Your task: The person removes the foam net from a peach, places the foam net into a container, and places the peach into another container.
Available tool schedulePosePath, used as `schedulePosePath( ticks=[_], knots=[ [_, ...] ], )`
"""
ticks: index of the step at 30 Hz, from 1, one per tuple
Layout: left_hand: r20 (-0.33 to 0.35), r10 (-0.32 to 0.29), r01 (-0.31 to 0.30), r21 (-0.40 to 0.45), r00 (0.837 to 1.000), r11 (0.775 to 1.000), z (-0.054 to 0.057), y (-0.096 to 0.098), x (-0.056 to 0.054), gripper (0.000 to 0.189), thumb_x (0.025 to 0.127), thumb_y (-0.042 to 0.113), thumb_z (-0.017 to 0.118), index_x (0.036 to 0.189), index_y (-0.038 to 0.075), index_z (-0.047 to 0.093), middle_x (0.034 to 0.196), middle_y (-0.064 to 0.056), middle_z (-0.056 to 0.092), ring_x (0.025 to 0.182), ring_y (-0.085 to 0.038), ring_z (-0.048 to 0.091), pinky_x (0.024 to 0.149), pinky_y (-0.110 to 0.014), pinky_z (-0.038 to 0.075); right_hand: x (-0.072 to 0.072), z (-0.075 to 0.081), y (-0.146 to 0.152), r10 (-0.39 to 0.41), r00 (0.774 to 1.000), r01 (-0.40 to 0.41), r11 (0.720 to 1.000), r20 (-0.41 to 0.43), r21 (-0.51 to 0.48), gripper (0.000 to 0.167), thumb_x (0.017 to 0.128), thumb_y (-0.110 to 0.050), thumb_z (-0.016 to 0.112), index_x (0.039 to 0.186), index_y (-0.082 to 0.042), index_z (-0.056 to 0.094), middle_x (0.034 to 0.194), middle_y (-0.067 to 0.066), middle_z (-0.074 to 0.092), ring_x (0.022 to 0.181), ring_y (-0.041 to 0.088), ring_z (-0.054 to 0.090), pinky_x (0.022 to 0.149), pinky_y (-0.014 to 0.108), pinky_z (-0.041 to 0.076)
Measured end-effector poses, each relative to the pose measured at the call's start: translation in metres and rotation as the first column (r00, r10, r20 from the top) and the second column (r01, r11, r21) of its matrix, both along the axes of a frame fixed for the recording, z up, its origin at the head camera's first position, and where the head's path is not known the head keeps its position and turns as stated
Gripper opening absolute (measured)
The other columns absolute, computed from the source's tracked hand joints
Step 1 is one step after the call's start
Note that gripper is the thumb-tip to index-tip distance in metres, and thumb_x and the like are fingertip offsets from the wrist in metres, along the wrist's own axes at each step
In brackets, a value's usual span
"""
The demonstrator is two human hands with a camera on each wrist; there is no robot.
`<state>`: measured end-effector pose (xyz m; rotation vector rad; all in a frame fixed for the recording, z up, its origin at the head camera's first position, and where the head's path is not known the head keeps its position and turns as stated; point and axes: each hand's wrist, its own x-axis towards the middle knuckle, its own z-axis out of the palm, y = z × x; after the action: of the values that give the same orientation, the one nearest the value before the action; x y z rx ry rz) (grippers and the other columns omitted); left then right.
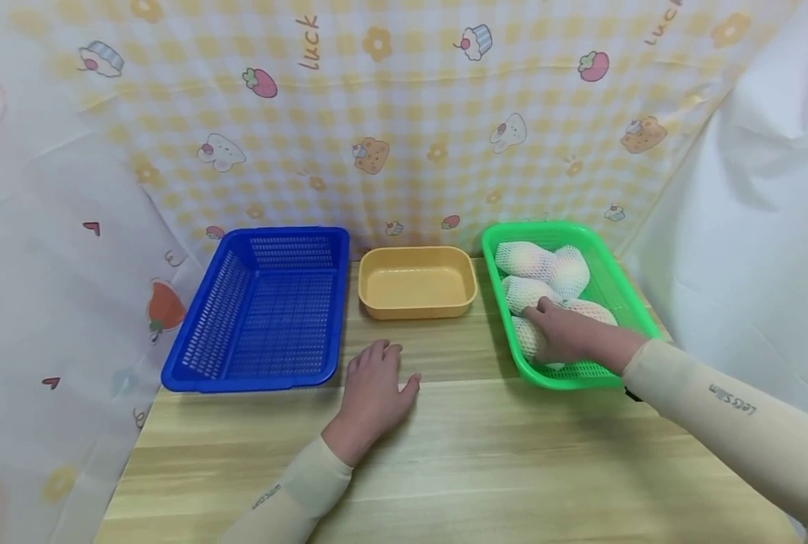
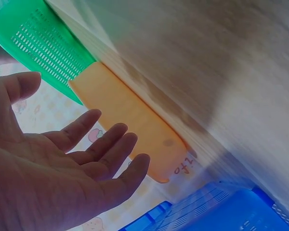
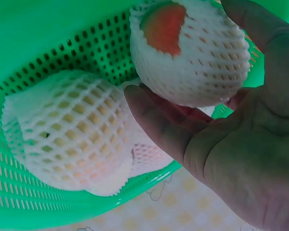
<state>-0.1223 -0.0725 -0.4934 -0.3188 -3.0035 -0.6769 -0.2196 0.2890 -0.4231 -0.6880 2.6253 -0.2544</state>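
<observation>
In the head view, my right hand (image 1: 567, 332) reaches into the green basket (image 1: 638, 306) among several fruits in white foam nets. Seen from the right wrist, that hand has its thumb and fingers curled round one netted fruit (image 3: 197, 57), whose skin shows orange-red through the net's opening. Another netted fruit (image 3: 74, 132) lies beside it in the basket. My left hand (image 1: 376, 389) is over the wooden table, in front of the yellow tray (image 1: 417, 312) and right of the blue basket's near corner. Its fingers are loosely bent, and it holds nothing.
The blue basket (image 1: 277, 325) stands at the left, with the yellow tray between it and the green basket. Behind them hangs a yellow-checked cloth (image 1: 410, 113). White cloth (image 1: 757, 227) closes off the right side. The wooden table top (image 1: 458, 468) extends in front.
</observation>
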Motion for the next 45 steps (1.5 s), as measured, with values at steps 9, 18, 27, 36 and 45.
schedulePosePath(
  ticks=[9, 18, 27, 36, 45],
  knots=[
    [-0.014, 0.003, -0.003, -0.016, 1.0, 1.0, -0.004, 0.0, 0.0, 0.059, 0.104, 0.045, 0.071, 0.143, 0.001, 0.066, 0.151, -0.022, 0.059, 0.143, -0.042, 0.054, 0.116, -0.064, 0.043, 0.005, -0.006, 0.0, 0.014, 0.998, -0.017, 0.998, -0.055, -0.057, 0.069, 0.088, -0.011, 0.087, 0.145, 0.002, 0.051, 0.109, 0.018, 0.048, 0.07, 0.019, 0.052, 0.058, 0.033, 0.048],
    [-0.017, 0.002, -0.003, -0.021, 1.0, 1.0, -0.005, 0.0, 0.001, 0.059, 0.104, 0.045, 0.071, 0.143, 0.002, 0.066, 0.151, -0.022, 0.059, 0.142, -0.041, 0.055, 0.115, -0.063, 0.044, 0.005, -0.018, 0.003, 0.011, 0.994, -0.023, 0.995, -0.112, -0.1, 0.071, 0.084, -0.01, 0.09, 0.143, 0.001, 0.053, 0.108, 0.017, 0.047, 0.074, 0.02, 0.053, 0.062, 0.035, 0.051],
    [-0.02, -0.006, 0.005, -0.023, 1.0, 1.0, -0.004, 0.001, 0.001, 0.058, 0.103, 0.046, 0.071, 0.141, 0.001, 0.067, 0.15, -0.022, 0.059, 0.141, -0.041, 0.056, 0.115, -0.064, 0.045, 0.011, -0.014, 0.007, 0.005, 0.991, -0.022, 0.992, -0.13, -0.125, 0.077, 0.083, -0.01, 0.09, 0.148, 0.002, 0.053, 0.108, 0.016, 0.048, 0.073, 0.019, 0.05, 0.062, 0.035, 0.047],
    [-0.013, -0.006, 0.006, -0.01, 1.0, 1.0, -0.002, 0.001, 0.002, 0.058, 0.103, 0.046, 0.071, 0.141, 0.002, 0.067, 0.15, -0.022, 0.059, 0.141, -0.042, 0.055, 0.115, -0.064, 0.045, 0.012, -0.009, 0.01, -0.034, 0.991, 0.017, 0.992, -0.128, -0.128, 0.079, 0.082, -0.012, 0.089, 0.151, 0.0, 0.052, 0.113, 0.016, 0.05, 0.075, 0.02, 0.053, 0.065, 0.036, 0.05],
    [-0.012, -0.008, 0.008, -0.008, 1.0, 1.0, -0.001, 0.001, 0.002, 0.058, 0.104, 0.046, 0.071, 0.14, 0.001, 0.067, 0.15, -0.021, 0.059, 0.14, -0.041, 0.056, 0.114, -0.063, 0.045, 0.019, 0.009, 0.014, -0.076, 0.981, 0.047, 0.985, -0.176, -0.164, 0.08, 0.084, -0.014, 0.089, 0.154, -0.001, 0.051, 0.119, 0.02, 0.052, 0.079, 0.02, 0.058, 0.068, 0.037, 0.054]
  ],
)
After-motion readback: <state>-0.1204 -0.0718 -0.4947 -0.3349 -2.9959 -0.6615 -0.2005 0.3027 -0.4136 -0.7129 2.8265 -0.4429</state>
